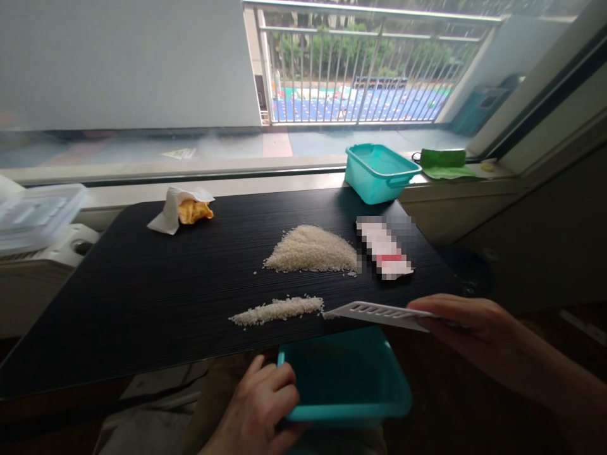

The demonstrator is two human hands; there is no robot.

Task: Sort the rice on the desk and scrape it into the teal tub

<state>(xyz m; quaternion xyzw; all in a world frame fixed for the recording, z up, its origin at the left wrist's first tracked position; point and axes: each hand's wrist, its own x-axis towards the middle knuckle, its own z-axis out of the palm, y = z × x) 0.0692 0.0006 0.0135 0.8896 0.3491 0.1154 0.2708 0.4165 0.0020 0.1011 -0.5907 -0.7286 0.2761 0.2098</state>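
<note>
My left hand [265, 401] grips the left rim of a teal plastic basin [351, 411], held just below the near edge of the black table [142, 303]. In my right hand [467, 316] is a flat white slotted spatula [374, 311], its tip touching or nearly touching the right end of a thin strip of white rice [279, 309]. Farther back on the tabletop rises a larger heap of rice [310, 249]. A few loose grains lie around both.
A second teal basin [379, 174] stands at the table's back right corner. A pixelated flat item [384, 249] lies right of the heap. White and orange crumpled cloth or paper [194, 212] sits back left. Green cloth [446, 164] rests on the sill; a clear plastic box [42, 215] is at far left.
</note>
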